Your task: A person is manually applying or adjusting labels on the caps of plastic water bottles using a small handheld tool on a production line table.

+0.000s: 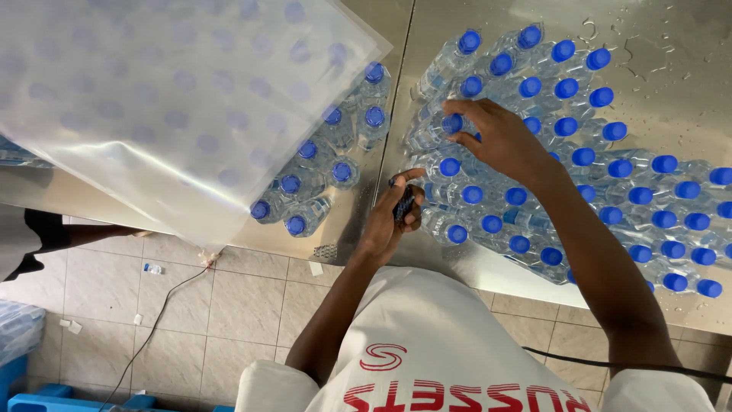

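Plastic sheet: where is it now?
Head view, upper left: the plastic sheet lies over bottles on the metal table, left of both hands.

A single head-worn camera looks almost straight down from above the person's chest, facing the metal worktop [671, 61] ahead and the tiled floor [229, 305] below its near edge. It sits close, within arm's reach, so both forearms run up from the bottom edge to the blue-capped bottles [579, 145] filling the upper half.
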